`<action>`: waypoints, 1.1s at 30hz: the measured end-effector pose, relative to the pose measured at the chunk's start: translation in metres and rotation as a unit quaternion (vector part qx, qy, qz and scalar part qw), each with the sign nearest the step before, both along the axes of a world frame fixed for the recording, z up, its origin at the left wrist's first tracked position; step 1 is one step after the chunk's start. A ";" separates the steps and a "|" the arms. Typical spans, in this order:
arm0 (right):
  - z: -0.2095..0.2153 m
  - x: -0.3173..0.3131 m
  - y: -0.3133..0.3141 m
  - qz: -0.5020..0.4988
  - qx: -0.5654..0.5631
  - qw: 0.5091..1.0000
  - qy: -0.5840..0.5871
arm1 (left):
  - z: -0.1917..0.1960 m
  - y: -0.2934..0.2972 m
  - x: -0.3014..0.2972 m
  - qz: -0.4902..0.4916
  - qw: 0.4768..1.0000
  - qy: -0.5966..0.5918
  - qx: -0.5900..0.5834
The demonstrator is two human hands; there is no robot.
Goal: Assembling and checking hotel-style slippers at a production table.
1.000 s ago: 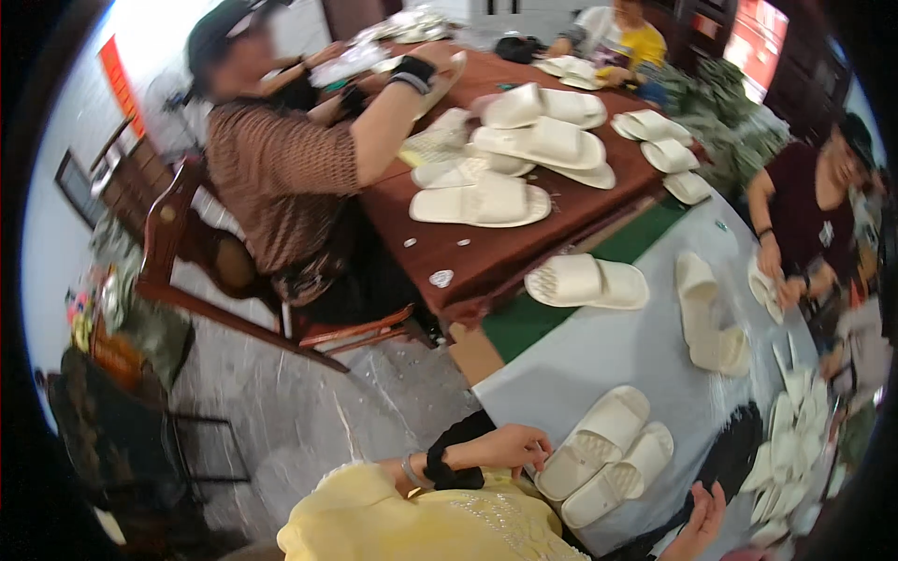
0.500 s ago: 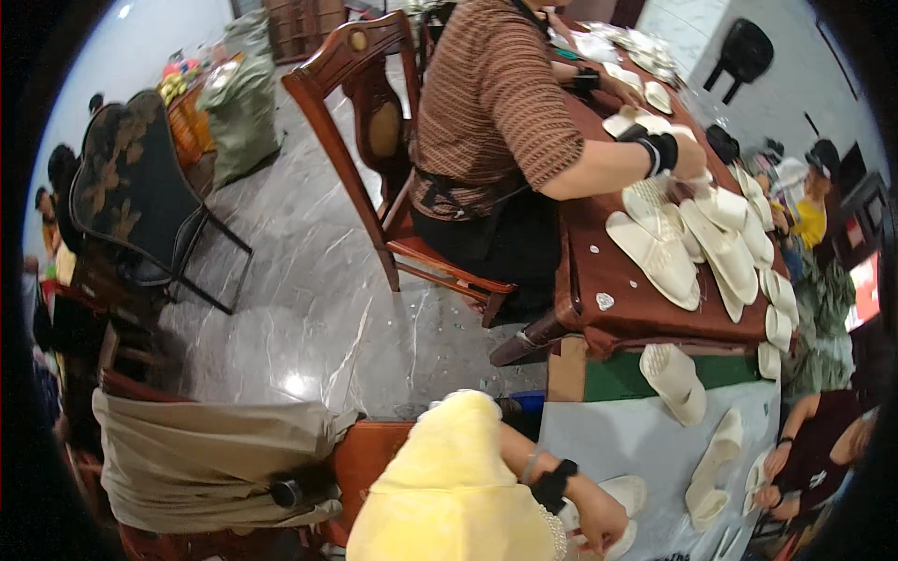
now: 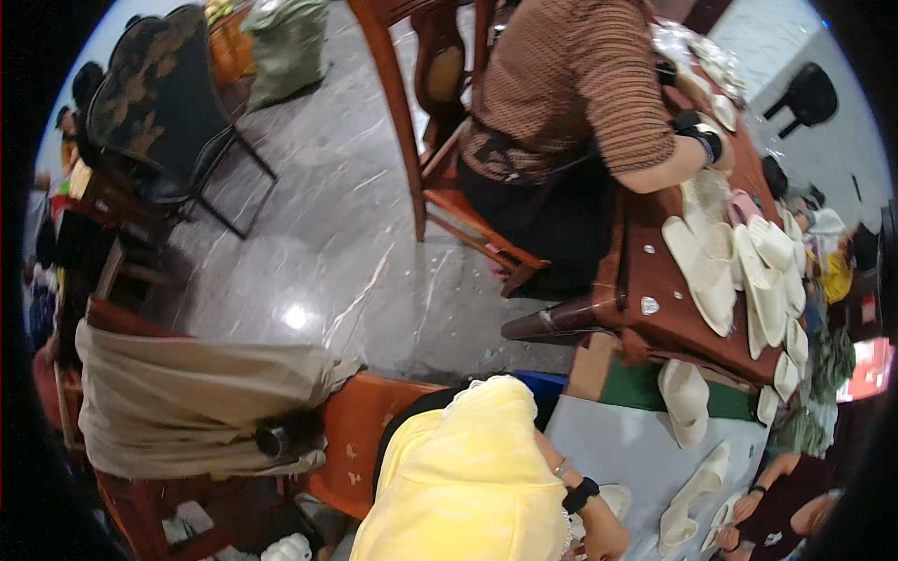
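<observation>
Left hand (image 3: 605,539), lower right, cannot tell its grip; cream, rounded slipper (image 3: 617,499) just above, long axis unclear; right hand unseen.

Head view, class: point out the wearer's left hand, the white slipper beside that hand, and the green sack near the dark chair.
Left hand (image 3: 605,536): head view, on the back of the hand.
White slipper (image 3: 617,499): head view, on the end showing past the hand.
Green sack (image 3: 286,56): head view, on its side.
</observation>
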State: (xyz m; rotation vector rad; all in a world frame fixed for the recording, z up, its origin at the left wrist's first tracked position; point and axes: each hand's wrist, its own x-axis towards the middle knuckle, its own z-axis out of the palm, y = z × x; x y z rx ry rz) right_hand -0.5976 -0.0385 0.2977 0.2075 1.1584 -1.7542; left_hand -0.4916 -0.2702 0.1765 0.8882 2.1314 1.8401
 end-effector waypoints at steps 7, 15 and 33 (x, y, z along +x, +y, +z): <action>0.002 -0.014 -0.023 -0.020 0.190 0.967 0.172 | 0.005 -0.013 0.026 -0.005 0.996 0.079 0.041; -0.002 -0.003 -0.044 -0.008 0.097 0.991 0.092 | -0.037 0.000 0.017 0.116 0.985 0.128 0.012; -0.061 0.058 0.000 -0.227 0.029 0.973 0.036 | -0.075 -0.012 0.078 0.218 0.943 -0.232 -0.098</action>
